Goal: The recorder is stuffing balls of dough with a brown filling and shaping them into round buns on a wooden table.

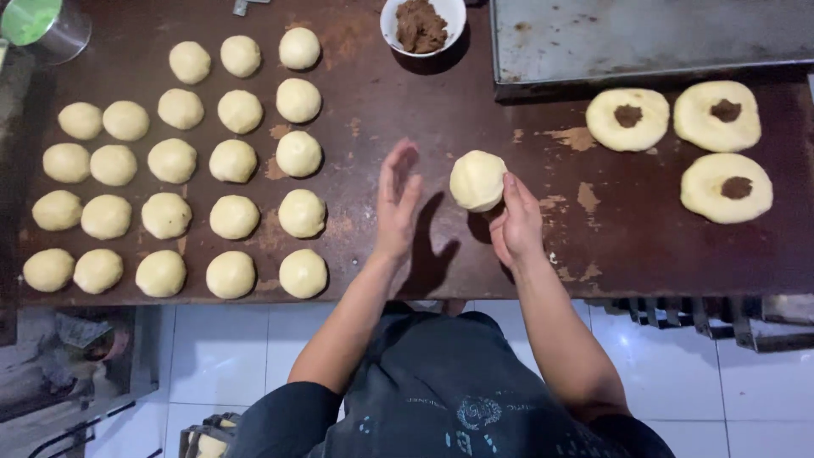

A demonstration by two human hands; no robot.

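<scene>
My right hand (515, 224) grips a pale round dough ball (476, 179) by its lower right side, above the dark brown table (381, 110). My left hand (397, 199) is held flat and upright, fingers together and extended, a short gap to the left of the ball, holding nothing. To the right lie three flattened dough rounds (628, 119), (717, 115), (727, 187), each with a dab of brown filling in its centre.
Several rows of dough balls (233, 161) cover the table's left half. A white bowl of brown filling (421, 25) stands at the back centre. A metal tray (644, 38) sits at the back right, a metal cup (42, 25) at the back left. White floor tiles (229, 348) show below.
</scene>
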